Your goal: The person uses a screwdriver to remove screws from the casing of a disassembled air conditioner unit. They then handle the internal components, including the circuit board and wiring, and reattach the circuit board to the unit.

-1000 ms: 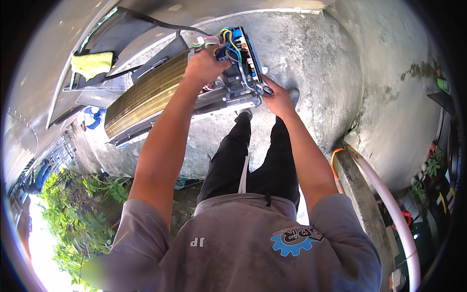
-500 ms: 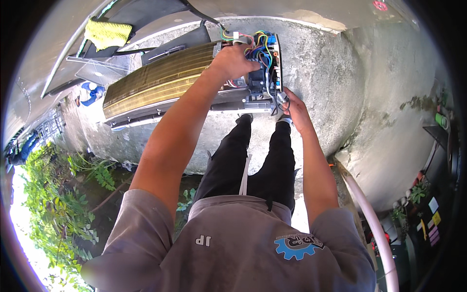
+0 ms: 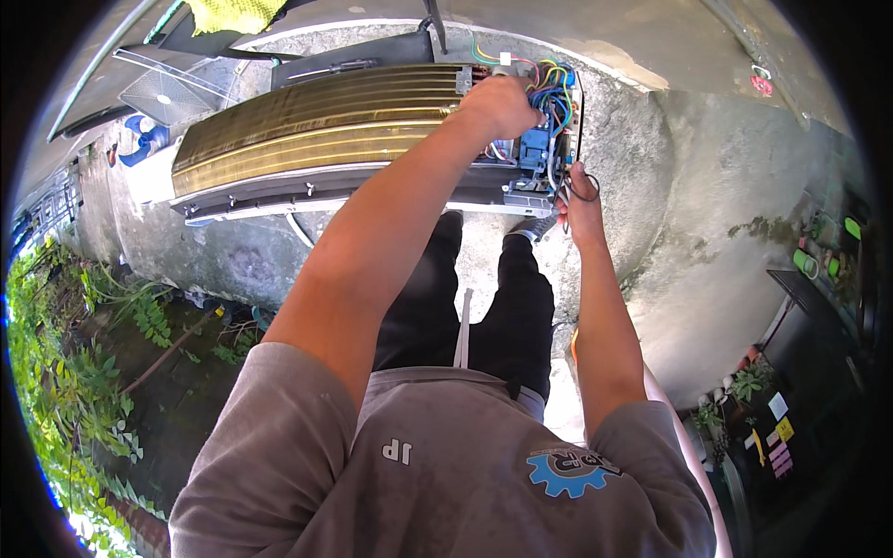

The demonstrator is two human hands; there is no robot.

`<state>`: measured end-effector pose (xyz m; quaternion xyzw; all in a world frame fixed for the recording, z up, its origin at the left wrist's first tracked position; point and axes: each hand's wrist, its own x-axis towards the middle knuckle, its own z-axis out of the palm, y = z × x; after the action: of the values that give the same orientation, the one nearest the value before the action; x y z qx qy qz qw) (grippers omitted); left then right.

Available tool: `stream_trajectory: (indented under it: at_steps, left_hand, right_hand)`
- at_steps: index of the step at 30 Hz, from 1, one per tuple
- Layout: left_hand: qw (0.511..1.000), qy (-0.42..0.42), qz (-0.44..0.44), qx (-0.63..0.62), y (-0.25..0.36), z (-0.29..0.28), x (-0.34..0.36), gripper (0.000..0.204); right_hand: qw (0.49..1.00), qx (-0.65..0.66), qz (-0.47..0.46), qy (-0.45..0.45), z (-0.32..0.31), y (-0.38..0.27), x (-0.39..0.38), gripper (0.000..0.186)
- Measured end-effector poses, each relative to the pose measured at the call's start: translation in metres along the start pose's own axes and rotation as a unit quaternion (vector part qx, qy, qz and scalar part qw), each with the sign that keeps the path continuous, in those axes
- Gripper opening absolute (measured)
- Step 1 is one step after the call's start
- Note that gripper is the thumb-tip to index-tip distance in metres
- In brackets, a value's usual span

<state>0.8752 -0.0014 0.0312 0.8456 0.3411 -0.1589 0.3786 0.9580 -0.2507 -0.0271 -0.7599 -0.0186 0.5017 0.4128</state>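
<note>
I observe a long air-conditioner unit point(image 3: 307, 126), its cover off, lying across the ground ahead of the wearer's feet; what bears its weight I cannot tell; I judge it bulky and awkward, stiff along its frame, with thin gold fins that would bend under pressure, so the solid lower edge and end frame are the sounder holds, and the coloured wires point(image 3: 563, 102) are to be spared; the left hand point(image 3: 502, 107) reaches over the wired end, fingers curled down out of sight, so I cannot tell whether it grasps anything; the right hand point(image 3: 584, 206) is closed on a looped black cord point(image 3: 596, 189) just beside that end; the open end compartment point(image 3: 579, 130) contains wiring and a blue housing point(image 3: 533, 149); farther out, a green container point(image 3: 806, 264) sits at right, contents not discernible; a blue fan blade point(image 3: 144, 139) lies at left.
</note>
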Motion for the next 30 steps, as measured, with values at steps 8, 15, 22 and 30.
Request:
stream_trajectory:
  at_steps: [8,15,22,30]
  left_hand:
    - [0.998,-0.059,-0.024,0.008,0.0,-0.008,-0.002,0.061]
    - [1.0,-0.001,-0.021,-0.009,0.002,-0.003,-0.011,0.071]
    - [0.996,0.079,-0.012,-0.034,0.004,0.002,-0.026,0.068]
    - [0.829,0.258,0.003,-0.495,0.049,0.095,-0.115,0.014]
  right_hand:
    - [0.999,0.001,0.027,-0.027,-0.002,0.014,-0.011,0.072]
    - [0.998,0.02,0.016,-0.049,-0.002,0.01,-0.007,0.069]
    - [0.998,0.018,0.047,0.022,0.007,-0.007,-0.013,0.067]
    - [0.998,0.025,0.021,-0.045,-0.005,-0.007,0.018,0.072]
